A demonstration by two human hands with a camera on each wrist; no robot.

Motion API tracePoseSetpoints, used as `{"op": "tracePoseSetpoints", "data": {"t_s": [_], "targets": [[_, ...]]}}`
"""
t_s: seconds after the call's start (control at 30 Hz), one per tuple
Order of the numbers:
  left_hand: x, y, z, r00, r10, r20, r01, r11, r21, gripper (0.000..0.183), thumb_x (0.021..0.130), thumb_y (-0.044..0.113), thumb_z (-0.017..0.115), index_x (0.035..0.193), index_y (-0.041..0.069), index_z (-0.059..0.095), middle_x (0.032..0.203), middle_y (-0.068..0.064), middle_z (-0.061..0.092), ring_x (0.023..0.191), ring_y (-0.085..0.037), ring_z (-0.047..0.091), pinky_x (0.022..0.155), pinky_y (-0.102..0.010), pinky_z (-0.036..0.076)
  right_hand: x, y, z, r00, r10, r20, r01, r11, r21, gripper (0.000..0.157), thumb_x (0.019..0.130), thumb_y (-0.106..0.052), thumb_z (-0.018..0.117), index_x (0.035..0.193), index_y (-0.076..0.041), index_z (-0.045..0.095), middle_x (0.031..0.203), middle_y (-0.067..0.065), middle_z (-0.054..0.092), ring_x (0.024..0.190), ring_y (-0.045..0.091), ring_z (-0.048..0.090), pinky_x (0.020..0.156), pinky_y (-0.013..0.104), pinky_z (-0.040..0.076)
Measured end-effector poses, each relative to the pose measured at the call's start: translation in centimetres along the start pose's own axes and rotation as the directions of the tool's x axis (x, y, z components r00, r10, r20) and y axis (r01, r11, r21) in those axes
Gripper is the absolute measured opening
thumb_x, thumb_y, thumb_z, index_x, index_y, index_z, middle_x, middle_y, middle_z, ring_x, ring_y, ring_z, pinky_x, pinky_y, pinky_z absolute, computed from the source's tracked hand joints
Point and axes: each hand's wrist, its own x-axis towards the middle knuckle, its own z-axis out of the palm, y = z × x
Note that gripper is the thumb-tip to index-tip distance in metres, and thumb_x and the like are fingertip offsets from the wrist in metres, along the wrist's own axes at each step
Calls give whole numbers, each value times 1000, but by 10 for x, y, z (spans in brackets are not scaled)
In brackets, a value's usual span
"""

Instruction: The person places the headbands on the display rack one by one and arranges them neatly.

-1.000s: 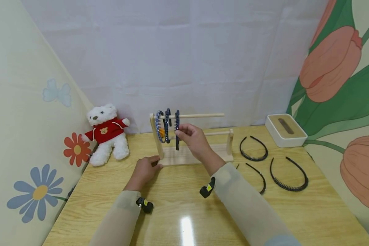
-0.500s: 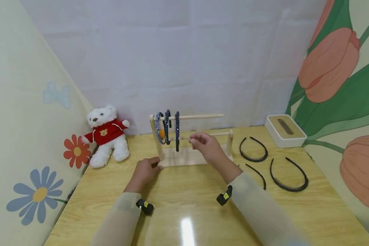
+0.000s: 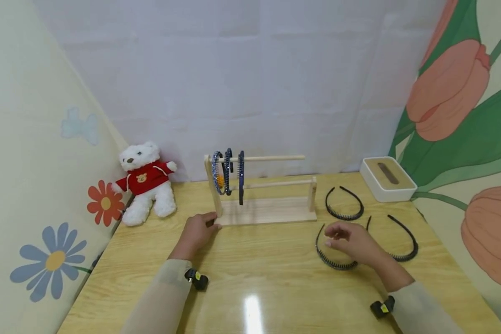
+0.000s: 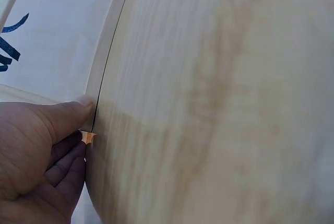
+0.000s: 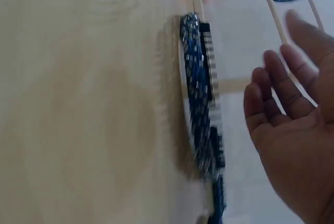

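Note:
A light wooden headband rack [image 3: 271, 211] stands mid-table. My left hand [image 3: 195, 232] grips the left front corner of its base, thumb and fingers meeting at the edge in the left wrist view. Three dark toothed headbands hang at the left end of its upper rod, the rightmost headband [image 3: 241, 178] a little apart from the others. To the right, my right hand [image 3: 352, 241] hovers over a glittery headband [image 3: 334, 264] on the table, partly covering it. In the right wrist view the fingers are relaxed and apart from the sparkling band [image 5: 195, 93].
Two more black headbands lie at the right, one headband [image 3: 344, 215] behind the hand and another headband [image 3: 411, 246] partly hidden by it. A white box with a wooden lid [image 3: 388, 178] sits at the back right. A white teddy bear [image 3: 146, 185] leans at the back left.
My right hand has let go of the rightmost hanging headband and moved right and toward me, over the headbands on the table. The left hand has stayed at the rack's corner.

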Motion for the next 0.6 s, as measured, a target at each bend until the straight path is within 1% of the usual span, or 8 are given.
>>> {"op": "tracePoseSetpoints", "data": {"t_s": [0.07, 0.17, 0.23, 0.3, 0.4, 0.47, 0.57, 0.6], "targets": [[0, -1, -1, 1000, -3, -1, 3, 1000, 3, 40, 104, 18, 76, 142, 5, 73, 134, -23, 75, 129, -46, 69, 108, -62, 56, -13, 7, -9, 1000, 23, -4, -23, 998, -55, 30, 100, -22, 83, 124, -7, 76, 122, 8, 77, 110, 22, 71, 93, 32, 61], [2, -2, -3, 1000, -2, -10, 3, 1000, 8, 41, 104, 18, 76, 143, 5, 72, 135, -23, 75, 129, -46, 69, 109, -62, 55, -25, 11, -21, 999, 46, 5, -45, 988, -145, 29, 96, -23, 87, 121, -11, 78, 122, 5, 77, 112, 25, 71, 96, 42, 61], [3, -4, -3, 1000, 5, -15, -5, 1000, 11, 40, 104, 18, 76, 142, 5, 73, 133, -24, 75, 128, -46, 69, 108, -62, 56, -30, 13, -27, 999, 41, 20, -35, 977, -211, 29, 92, -23, 90, 117, -14, 80, 120, 3, 78, 113, 26, 71, 98, 46, 61], [4, -4, -3, 1000, 1, -11, -1, 1000, 11, 41, 104, 18, 76, 143, 5, 72, 134, -24, 75, 129, -46, 69, 109, -62, 55, -33, 15, -31, 999, 22, 46, -9, 963, -270, 31, 88, -25, 93, 115, -17, 80, 118, -1, 78, 113, 25, 72, 97, 44, 61], [3, -4, -2, 999, -32, 13, 32, 999, -2, 43, 105, 20, 75, 146, 6, 70, 141, -24, 71, 135, -47, 65, 113, -62, 52, -36, 20, -34, 993, -53, 102, 85, 937, -338, 33, 84, -25, 97, 112, -19, 80, 115, -5, 76, 109, 20, 71, 93, 38, 62], [3, -3, -2, 998, -50, 29, 51, 999, -10, 45, 106, 21, 74, 148, 5, 68, 145, -24, 68, 139, -48, 61, 116, -63, 49, -37, 24, -35, 984, -110, 142, 156, 913, -376, 32, 82, -24, 97, 109, -21, 80, 113, -7, 75, 106, 17, 70, 91, 36, 61], [3, -2, 0, 998, -56, 37, 57, 998, -14, 47, 106, 21, 74, 149, 5, 67, 146, -24, 67, 141, -48, 60, 118, -63, 48, -38, 27, -35, 958, -203, 203, 273, 863, -424, 26, 83, -20, 96, 103, -22, 81, 111, -6, 75, 103, 18, 69, 91, 39, 60], [3, -2, 0, 998, -49, 36, 49, 999, -9, 46, 106, 21, 74, 149, 5, 67, 146, -24, 67, 140, -48, 60, 117, -63, 49, -38, 28, -34, 947, -235, 220, 311, 841, -442, 23, 83, -18, 96, 101, -23, 81, 110, -6, 75, 103, 18, 69, 92, 40, 60]]}}
